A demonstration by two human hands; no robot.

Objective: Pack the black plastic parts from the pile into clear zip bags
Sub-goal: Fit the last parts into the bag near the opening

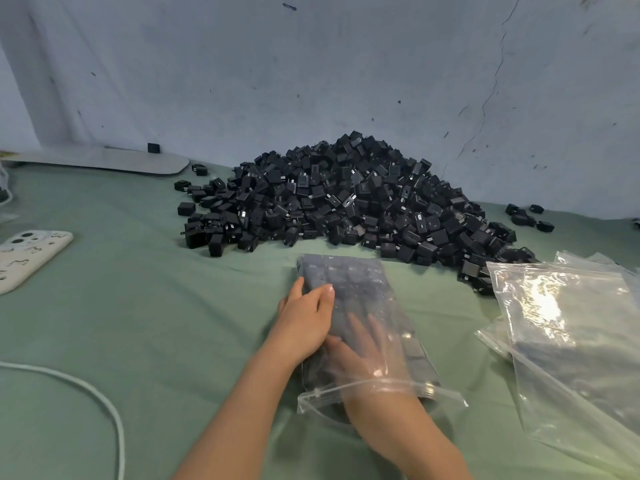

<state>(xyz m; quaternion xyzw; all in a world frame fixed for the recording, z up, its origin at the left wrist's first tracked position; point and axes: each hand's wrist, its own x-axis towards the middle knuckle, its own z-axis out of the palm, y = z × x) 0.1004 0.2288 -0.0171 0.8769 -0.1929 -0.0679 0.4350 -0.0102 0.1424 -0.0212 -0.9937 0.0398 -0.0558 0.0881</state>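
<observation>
A big pile of black plastic parts (349, 199) lies on the green cloth against the wall. In front of it lies a clear zip bag (349, 271) with several black parts inside, its mouth towards me. My left hand (304, 313) rests on the bag's left side from outside, fingers fairly straight over its top. My right hand (360, 344) is inside the bag through the open mouth, fingers spread flat over the parts, blurred by the plastic.
A stack of empty clear zip bags (568, 327) lies at the right. A white phone (27, 254) and a white cable (104, 403) lie at the left. A grey flat board (104, 161) sits at the back left. Loose black parts (530, 216) lie right of the pile.
</observation>
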